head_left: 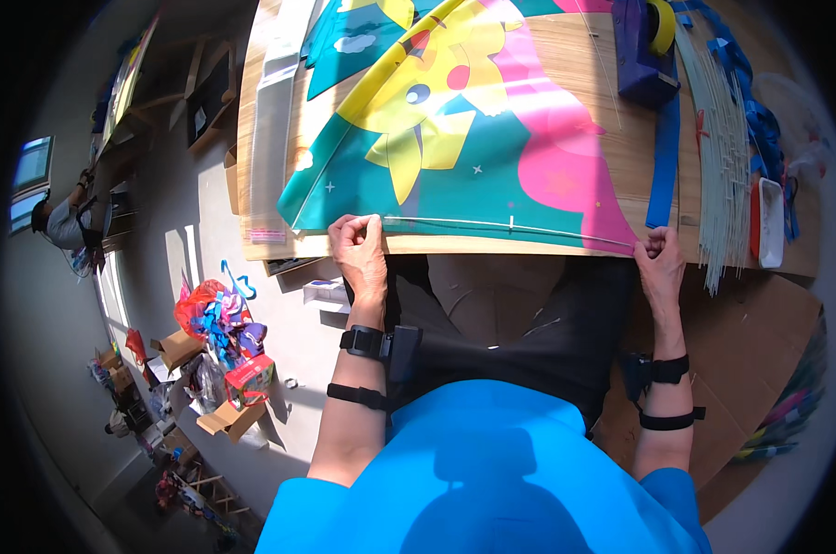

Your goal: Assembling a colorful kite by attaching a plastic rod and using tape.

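Note:
A kite [492, 198] of green, pink and yellow fabric with a cartoon animal print lies on the wooden table. Along its near edge runs a thin white rod [446, 222], with a small pale piece crossing it right of the middle. My left hand [358, 254] is closed in a pinch on the rod and fabric edge, near the kite's left corner. At the right corner my right hand [659, 263] pinches the fabric tip and the rod's end, its fingers partly hiding them. Both hands are at the table's near edge.
Right of the kite stand a purple tape dispenser [643, 55], a blue ribbon [664, 166], a bundle of thin white rods [721, 157] and a white tray [770, 223]. A clear plastic strip [272, 138] lies at left. Boxes and bags [219, 323] stand on the floor; another person [65, 222] is far left.

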`<state>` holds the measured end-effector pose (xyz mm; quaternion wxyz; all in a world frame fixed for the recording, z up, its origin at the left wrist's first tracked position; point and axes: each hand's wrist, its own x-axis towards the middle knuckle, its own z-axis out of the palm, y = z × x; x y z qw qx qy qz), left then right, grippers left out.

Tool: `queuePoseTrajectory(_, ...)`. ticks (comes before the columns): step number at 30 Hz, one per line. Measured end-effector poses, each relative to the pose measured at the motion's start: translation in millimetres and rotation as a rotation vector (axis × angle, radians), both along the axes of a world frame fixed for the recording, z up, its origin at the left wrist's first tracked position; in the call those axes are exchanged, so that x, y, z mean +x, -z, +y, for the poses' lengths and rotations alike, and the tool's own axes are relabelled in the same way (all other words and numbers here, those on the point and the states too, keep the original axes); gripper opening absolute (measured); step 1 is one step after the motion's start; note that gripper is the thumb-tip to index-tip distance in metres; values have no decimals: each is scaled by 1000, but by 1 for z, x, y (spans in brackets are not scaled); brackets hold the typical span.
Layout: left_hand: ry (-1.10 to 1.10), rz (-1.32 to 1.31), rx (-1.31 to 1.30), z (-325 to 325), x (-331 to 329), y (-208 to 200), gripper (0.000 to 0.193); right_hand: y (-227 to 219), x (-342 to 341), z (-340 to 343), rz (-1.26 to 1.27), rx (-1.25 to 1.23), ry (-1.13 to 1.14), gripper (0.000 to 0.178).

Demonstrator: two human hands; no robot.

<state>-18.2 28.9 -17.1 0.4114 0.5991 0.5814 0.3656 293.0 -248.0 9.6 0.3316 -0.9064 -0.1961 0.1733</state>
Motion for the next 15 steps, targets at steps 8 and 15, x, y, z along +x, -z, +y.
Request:
queuePoseTrajectory(8,32,-9,6,2,-4,4,9,4,1,-2,2,24,23,23)
queuePoseTrajectory(15,25,8,-15,4,-5,1,11,0,2,-1,17,-6,8,25)
